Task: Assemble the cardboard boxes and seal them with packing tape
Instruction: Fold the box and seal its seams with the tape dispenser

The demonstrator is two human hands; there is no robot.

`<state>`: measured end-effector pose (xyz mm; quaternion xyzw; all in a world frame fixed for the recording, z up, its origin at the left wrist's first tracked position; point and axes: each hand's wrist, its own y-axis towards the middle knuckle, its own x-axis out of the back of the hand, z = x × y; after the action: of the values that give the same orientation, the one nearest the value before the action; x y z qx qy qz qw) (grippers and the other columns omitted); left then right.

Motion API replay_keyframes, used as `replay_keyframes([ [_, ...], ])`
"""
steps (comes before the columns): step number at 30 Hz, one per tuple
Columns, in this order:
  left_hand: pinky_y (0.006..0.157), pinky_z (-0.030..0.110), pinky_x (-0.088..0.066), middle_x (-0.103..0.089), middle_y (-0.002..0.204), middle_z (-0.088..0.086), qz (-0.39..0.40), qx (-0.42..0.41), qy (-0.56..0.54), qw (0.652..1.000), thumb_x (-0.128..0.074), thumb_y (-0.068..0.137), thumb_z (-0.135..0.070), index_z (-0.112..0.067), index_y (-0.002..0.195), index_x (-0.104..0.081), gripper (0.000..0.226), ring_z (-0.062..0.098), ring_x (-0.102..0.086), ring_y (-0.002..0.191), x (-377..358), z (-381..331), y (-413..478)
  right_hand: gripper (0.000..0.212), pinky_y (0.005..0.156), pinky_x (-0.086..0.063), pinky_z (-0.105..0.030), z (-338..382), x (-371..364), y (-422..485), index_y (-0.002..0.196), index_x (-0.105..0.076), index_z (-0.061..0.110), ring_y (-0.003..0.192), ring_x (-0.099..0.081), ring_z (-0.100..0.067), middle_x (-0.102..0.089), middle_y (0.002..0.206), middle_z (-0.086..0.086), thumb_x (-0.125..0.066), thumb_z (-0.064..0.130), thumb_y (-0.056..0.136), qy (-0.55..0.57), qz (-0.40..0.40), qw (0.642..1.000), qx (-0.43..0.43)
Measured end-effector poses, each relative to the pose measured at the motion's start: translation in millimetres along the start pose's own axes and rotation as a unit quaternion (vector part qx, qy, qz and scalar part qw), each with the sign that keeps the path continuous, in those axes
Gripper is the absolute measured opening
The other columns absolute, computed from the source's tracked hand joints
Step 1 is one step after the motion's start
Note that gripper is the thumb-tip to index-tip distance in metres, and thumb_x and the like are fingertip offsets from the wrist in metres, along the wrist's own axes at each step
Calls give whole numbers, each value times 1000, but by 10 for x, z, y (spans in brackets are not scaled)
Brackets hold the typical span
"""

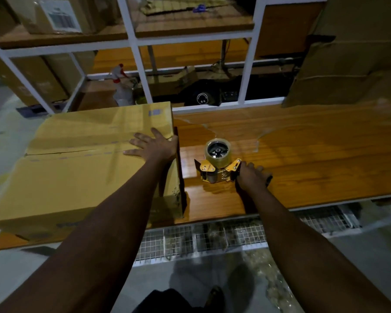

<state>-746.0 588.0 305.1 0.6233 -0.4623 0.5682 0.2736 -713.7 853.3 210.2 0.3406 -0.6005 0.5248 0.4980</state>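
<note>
A large cardboard box (77,168) stands on the left part of the wooden table (314,154), its top flaps folded down with the seam between them showing. My left hand (154,144) lies flat on the box top near its right edge, fingers spread. To the right of the box a yellow tape dispenser (217,164) with a roll of clear tape stands on the table. My right hand (251,176) grips the dispenser's handle, which the fingers hide.
A white metal shelf frame (140,71) rises behind the table, holding boxes and a spray bottle (120,86). Stacked flat cardboard (348,59) leans at the back right. A wire mesh rack (212,238) lies under the table's front edge.
</note>
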Motion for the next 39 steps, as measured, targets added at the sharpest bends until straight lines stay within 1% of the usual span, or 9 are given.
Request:
replay_keyframes([
  [3, 99, 83, 7, 10, 157, 36, 1, -4, 1, 1000, -22, 88, -78, -20, 158, -2, 93, 57, 9, 143, 5, -8, 47, 41, 98, -33, -56, -25, 11, -30, 134, -42, 22, 126, -41, -37, -49, 136, -8, -53, 33, 96, 3, -12, 1000, -2],
  [9, 100, 82, 8, 12, 157, 36, 5, -11, -4, 1000, -22, 90, -75, -20, 158, -2, 90, 57, 11, 143, 7, -29, 74, 35, 93, -35, -53, 62, 51, -122, 125, -50, 20, 122, -42, -35, -53, 129, -8, -58, 35, 95, 25, -82, 996, -30],
  [13, 104, 78, 11, 15, 160, 27, 8, -76, -12, 997, -17, 94, -69, -20, 158, -2, 82, 52, 14, 145, 27, 99, 130, 36, 96, -32, -54, 243, 368, -136, 125, -50, 19, 122, -43, -35, -52, 132, -9, -59, 37, 95, 51, -156, 984, -72],
  [18, 110, 73, 8, 13, 164, 15, 20, -141, -2, 990, -14, 98, -63, -25, 159, -3, 73, 46, 14, 147, 158, 554, 327, 36, 98, -31, -55, 627, 866, -177, 122, -52, 16, 122, -44, -36, -54, 131, -11, -62, 35, 92, 102, -269, 951, -110],
  [23, 111, 72, 2, 11, 166, 7, 16, -184, 36, 982, -15, 100, -60, -31, 158, -3, 66, 40, 11, 150, 368, 1308, 624, 37, 98, -31, -54, 1263, 1185, -271, 122, -51, 15, 119, -47, -35, -55, 127, -11, -61, 34, 92, 126, -348, 925, -87],
  [26, 113, 70, 1, 11, 166, 6, 16, -189, 48, 981, -14, 100, -60, -32, 158, 0, 65, 39, 9, 150, 499, 1812, 787, 39, 98, -30, -53, 1790, 1207, -379, 126, -50, 16, 120, -46, -34, -53, 130, -10, -61, 34, 93, 129, -356, 924, -55],
  [31, 114, 66, -1, 10, 166, 4, 9, -187, 74, 980, -14, 100, -61, -35, 157, 2, 65, 35, 7, 151, 694, 2586, 1045, 35, 94, -30, -50, 2716, 1082, -554, 122, -52, 23, 112, -49, -29, -55, 121, -5, -63, 34, 90, 104, -364, 926, -6],
  [34, 116, 62, -2, 10, 166, 3, 5, -226, 115, 967, -15, 100, -60, -36, 157, 3, 64, 32, 6, 152, 813, 2978, 1173, 37, 94, -31, -50, 3182, 965, -663, 121, -52, 22, 112, -50, -29, -55, 119, -5, -65, 32, 88, 105, -363, 925, 28],
  [39, 117, 61, -4, 11, 166, -1, 30, -257, 106, 960, -18, 100, -63, -40, 156, 1, 64, 29, 9, 152, 1018, 3542, 1369, 23, 95, -29, -53, 3788, 815, -823, 117, -50, 19, 110, -49, -33, -53, 118, -9, -55, 21, 94, 108, -360, 925, 50],
])
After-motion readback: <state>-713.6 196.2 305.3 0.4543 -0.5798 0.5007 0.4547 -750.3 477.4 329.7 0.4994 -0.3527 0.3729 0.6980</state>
